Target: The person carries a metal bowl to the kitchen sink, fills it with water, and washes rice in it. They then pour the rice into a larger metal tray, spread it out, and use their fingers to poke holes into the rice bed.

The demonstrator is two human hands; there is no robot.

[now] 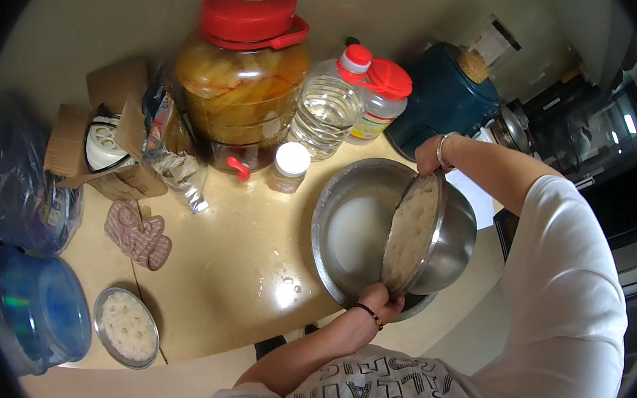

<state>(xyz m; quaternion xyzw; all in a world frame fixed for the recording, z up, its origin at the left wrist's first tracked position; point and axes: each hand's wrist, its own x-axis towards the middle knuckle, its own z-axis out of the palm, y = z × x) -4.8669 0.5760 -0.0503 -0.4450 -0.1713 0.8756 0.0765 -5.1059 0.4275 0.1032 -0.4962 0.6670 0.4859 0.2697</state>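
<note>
My left hand (381, 302) grips the near rim of a tilted steel bowl (453, 244), and my right hand (429, 156) grips its far rim. A brownish, grainy mass (412, 230) lies inside this bowl, whose mouth faces left. The bowl leans over a larger steel basin (319, 221) on the table. Cloudy white liquid (360, 232) shows in the basin. Further left, near the table's front edge, an oval-looking metal dish (97, 320) holds white cooked rice (129, 326).
Behind the basin stand a small white-lidded jar (290, 167), a clear liquid bottle (327, 107) and a large red-lidded jar (246, 86). Oven mitts (137, 233), an open cardboard box (124, 182) and blue plastic tubs (49, 308) are at left. Water drops wet the table (227, 264).
</note>
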